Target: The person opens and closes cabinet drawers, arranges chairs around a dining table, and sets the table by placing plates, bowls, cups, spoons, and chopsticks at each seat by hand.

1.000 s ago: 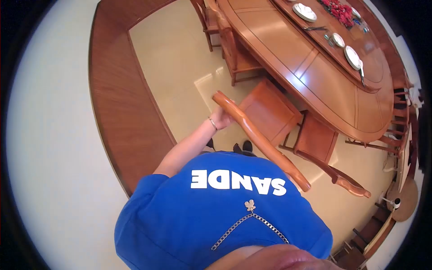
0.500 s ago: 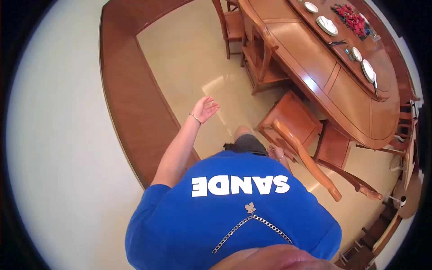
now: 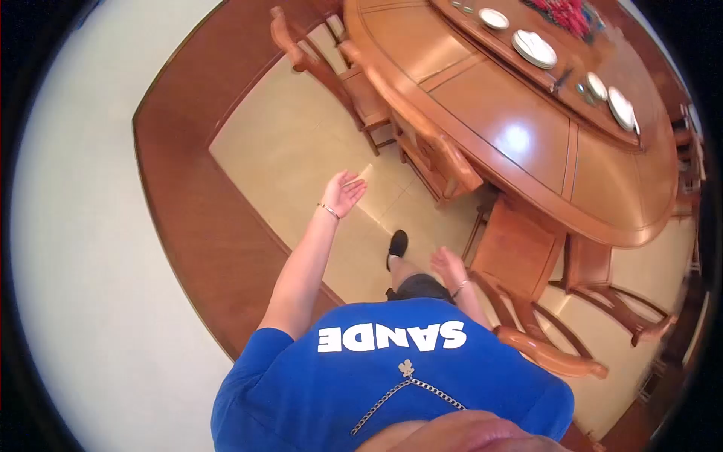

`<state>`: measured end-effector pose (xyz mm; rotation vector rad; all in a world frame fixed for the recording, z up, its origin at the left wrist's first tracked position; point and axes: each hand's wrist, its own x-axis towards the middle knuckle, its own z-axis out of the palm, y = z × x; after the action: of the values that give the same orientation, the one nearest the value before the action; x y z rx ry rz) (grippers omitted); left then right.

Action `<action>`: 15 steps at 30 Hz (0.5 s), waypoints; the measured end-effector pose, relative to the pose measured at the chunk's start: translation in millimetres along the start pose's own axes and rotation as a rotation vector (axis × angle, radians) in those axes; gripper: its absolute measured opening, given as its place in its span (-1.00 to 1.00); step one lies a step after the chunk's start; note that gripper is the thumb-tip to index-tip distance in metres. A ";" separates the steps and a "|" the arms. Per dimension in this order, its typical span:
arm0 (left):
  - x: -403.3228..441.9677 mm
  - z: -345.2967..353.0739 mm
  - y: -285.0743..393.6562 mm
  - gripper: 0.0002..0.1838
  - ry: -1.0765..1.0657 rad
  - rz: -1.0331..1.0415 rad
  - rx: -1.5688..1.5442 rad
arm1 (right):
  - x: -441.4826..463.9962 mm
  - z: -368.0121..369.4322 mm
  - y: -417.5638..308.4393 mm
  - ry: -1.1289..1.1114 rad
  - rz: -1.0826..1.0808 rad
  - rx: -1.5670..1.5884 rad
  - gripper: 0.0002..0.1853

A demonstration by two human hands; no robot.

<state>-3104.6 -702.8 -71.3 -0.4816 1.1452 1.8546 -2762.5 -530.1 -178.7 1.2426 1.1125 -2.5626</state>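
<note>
My left hand (image 3: 346, 193) is held out over the tiled floor, palm turned up and fingers loosely spread, with nothing in it. A thin bracelet circles that wrist. Lower and to the right, my right hand (image 3: 449, 266) also wears a bracelet and is slightly blurred. Its fingers look stretched out, and nothing shows in them. The closest thing to it is a wooden chair (image 3: 518, 248), whose seat lies just to its right; I see a gap between hand and seat.
A large round wooden table (image 3: 512, 113) fills the upper right. Its raised turntable (image 3: 482, 53) carries stacked white plates (image 3: 534, 50), bowls and red flowers (image 3: 561, 15). More chairs (image 3: 367, 96) stand around it. A brown floor border (image 3: 192, 196) runs along the white wall (image 3: 83, 248) at left.
The view has moved forward and turned, so the table and chairs sit differently. My right hand has come up and forward from beside the chair. A black shoe now shows ahead.
</note>
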 end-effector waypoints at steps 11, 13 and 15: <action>160.1 120.8 155.7 -0.03 -0.308 0.024 -0.013 | 17.7 1.8 -107.8 0.028 -0.337 1.086 -0.26; 177.0 131.2 159.2 -0.04 -0.333 -0.003 -0.015 | 4.4 -5.2 -100.1 0.083 -0.358 1.119 -0.26; 189.8 139.9 160.7 -0.13 -0.356 -0.027 -0.035 | 1.9 -1.7 -89.7 0.142 -0.398 1.197 -0.23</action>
<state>-3324.9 -522.7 -49.9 -0.1737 0.8627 1.8480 -2795.5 -462.9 -129.2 1.4254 -0.4097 -3.6134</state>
